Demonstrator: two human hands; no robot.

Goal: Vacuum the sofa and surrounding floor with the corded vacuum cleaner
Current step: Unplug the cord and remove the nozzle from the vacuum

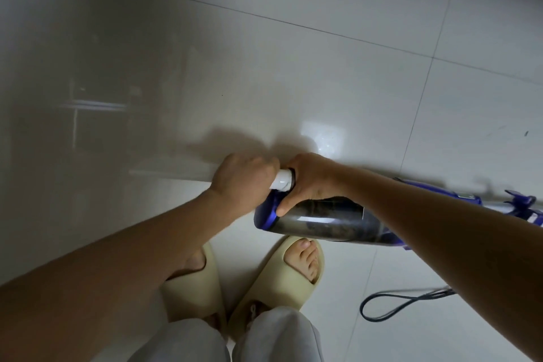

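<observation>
Both hands grip smooth cylindrical vacuum cleaner (323,222)

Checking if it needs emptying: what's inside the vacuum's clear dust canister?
Dark grey dust clumps show through the clear dust canister; the right hand and forearm cover its upper side.

Dim, motion-blurred frame; overhead glare on floor (323,138), corners perhaps vignetted.
</observation>
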